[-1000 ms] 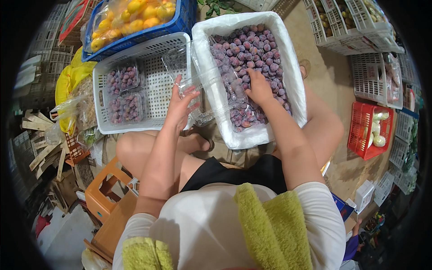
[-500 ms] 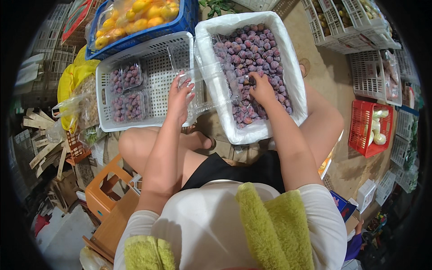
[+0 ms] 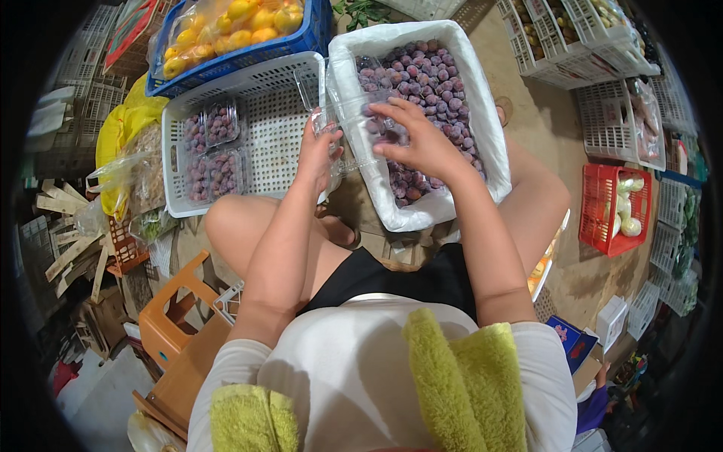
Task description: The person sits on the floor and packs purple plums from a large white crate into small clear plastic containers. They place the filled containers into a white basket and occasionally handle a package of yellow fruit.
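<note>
My left hand [image 3: 320, 151] grips a clear plastic container [image 3: 354, 128] over the gap between the white perforated basket [image 3: 286, 166] and the white-lined box [image 3: 489, 151]. That box holds a mass of purple plums [image 3: 450, 98]. My right hand [image 3: 403, 139] is over the container, fingers curved and apart; plums show beneath them, and whether any touch the fingertips is unclear. In the basket's left half sit several clear punnets of plums [image 3: 218, 169].
A blue crate [image 3: 305, 53] of bagged yellow fruit stands behind. Stacked white crates [image 3: 580, 45] and a red basket [image 3: 602, 233] of pale produce line the right. An orange stool [image 3: 162, 316], wood slats and a yellow sack [image 3: 113, 143] are left. A partly visible person [image 3: 591, 407] is lower right.
My right hand has come up and left from among the plums to over the container, its fingers spreading. My left hand has shifted slightly right and up with the container.
</note>
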A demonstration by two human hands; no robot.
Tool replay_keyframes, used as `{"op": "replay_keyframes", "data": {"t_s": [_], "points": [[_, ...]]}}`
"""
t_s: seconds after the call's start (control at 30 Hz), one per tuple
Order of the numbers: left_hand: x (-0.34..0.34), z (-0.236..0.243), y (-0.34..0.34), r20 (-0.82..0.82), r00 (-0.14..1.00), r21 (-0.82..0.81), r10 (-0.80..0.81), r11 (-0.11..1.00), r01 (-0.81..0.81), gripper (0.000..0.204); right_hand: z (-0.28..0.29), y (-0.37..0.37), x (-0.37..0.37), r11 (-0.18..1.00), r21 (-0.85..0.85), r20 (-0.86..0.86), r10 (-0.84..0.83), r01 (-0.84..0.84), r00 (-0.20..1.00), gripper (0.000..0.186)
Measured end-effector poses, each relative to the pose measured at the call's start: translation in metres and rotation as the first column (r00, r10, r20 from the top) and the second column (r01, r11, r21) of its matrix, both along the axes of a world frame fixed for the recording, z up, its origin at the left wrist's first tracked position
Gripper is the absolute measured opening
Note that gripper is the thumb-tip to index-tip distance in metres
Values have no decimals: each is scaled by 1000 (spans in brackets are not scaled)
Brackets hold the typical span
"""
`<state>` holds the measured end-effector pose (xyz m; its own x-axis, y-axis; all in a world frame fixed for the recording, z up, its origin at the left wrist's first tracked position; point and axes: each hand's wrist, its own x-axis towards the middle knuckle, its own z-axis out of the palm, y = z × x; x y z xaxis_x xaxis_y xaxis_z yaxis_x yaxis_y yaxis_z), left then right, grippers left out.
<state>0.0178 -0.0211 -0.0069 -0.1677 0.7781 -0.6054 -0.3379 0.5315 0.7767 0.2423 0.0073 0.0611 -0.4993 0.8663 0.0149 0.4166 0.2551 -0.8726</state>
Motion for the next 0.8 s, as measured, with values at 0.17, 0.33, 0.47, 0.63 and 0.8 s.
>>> {"op": "replay_keyframes", "data": {"t_s": [0.17, 0.33, 0.47, 0.63, 0.8], "points": [[0, 4, 3, 20, 998, 5, -61, 998, 61, 65, -126, 13, 65, 903, 257, 340, -418, 344, 842, 58], [-2, 8, -3, 13, 1000, -26, 19, 1000, -19, 64, -155, -30, 64, 932, 295, 727, -363, 212, 583, 73], [-4, -1, -1, 6, 999, -3, 50, 999, -50, 59, -153, -46, 51, 997, 41, 837, -71, 66, 542, 64], [-3, -3, -2, 5, 999, 16, 49, 999, -49, 58, -154, -40, 45, 974, 10, 799, -144, 226, 584, 53], [-6, -4, -2, 0, 1000, -3, 23, 1000, -23, 62, -159, -41, 41, 943, -55, 800, -155, 328, 580, 48]]}}
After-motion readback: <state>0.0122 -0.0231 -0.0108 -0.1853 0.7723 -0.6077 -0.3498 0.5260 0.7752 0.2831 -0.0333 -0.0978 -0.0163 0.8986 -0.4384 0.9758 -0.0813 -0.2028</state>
